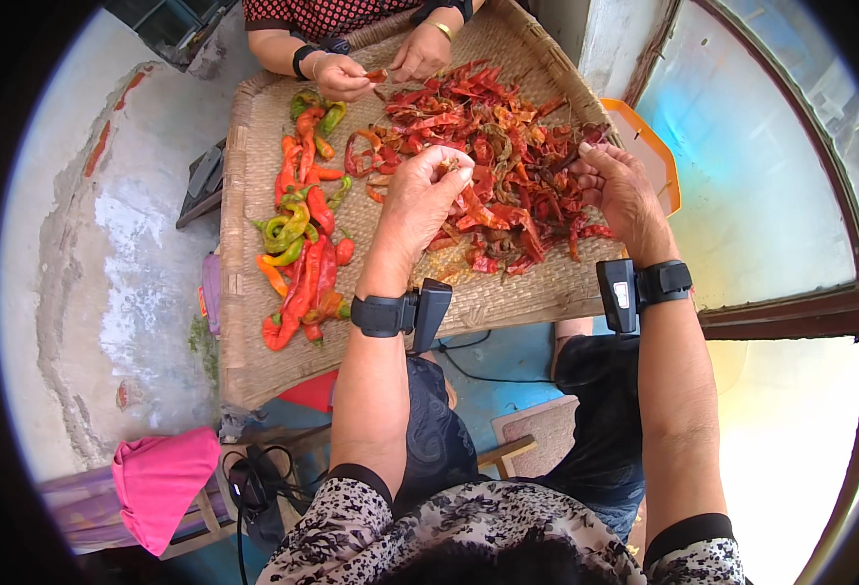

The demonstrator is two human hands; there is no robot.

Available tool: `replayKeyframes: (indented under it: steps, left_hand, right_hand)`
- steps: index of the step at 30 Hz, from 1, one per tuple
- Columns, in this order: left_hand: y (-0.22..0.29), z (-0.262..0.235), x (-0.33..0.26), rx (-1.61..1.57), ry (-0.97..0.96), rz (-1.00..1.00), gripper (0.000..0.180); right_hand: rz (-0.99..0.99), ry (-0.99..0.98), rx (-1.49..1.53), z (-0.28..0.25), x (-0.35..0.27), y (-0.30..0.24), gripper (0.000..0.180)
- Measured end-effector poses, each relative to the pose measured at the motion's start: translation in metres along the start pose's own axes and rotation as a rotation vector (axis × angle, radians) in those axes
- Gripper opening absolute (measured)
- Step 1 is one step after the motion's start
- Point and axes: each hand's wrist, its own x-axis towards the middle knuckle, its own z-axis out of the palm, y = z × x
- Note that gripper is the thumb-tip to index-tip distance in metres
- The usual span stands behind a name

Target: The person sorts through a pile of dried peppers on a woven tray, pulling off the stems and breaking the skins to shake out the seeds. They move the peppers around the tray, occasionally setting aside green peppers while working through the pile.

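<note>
- So the dried red peppers (517,136) are heaped over the right half of the woven tray (351,361), no neat rows lol
- Right hand (619,185), above the tray's right side: thumb and fingers pinched together on a dark dried pepper (593,134)
- Left hand (419,190), over the tray's middle: fingers curled, thumb close in, brownish bit showing; can't tell from here if it's gripped
- Fresh peppers (303,283) line the tray's left side
- Co-worker's hands (381,68) at the tray's far edge, pinching a reddish piece (376,75)
</note>
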Motion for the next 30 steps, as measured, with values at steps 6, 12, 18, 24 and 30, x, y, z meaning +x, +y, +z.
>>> replayKeyframes:
  steps: [6, 12, 18, 24, 30]
  left_hand:
    - [0.003, 0.004, -0.001, 0.050, -0.007, 0.009, 0.012]
    - [0.007, 0.003, -0.002, -0.037, -0.030, 0.004, 0.013]
    - [0.005, 0.009, 0.001, -0.183, -0.139, 0.021, 0.013]
    - [0.004, 0.008, 0.000, -0.158, -0.114, 0.000, 0.013]
    - [0.005, 0.004, 0.001, -0.087, 0.062, 0.008, 0.015]
  right_hand:
    - [-0.038, 0.073, 0.358, -0.024, 0.011, -0.004, 0.018]
    - [-0.113, 0.034, 0.103, 0.004, 0.002, 0.000, 0.036]
    - [-0.553, -0.465, -0.689, 0.045, -0.004, 0.047, 0.026]
    - [-0.268, -0.399, -0.634, 0.052, -0.016, 0.021, 0.011]
    - [-0.121, -0.084, -0.007, 0.012, -0.002, -0.001, 0.011]
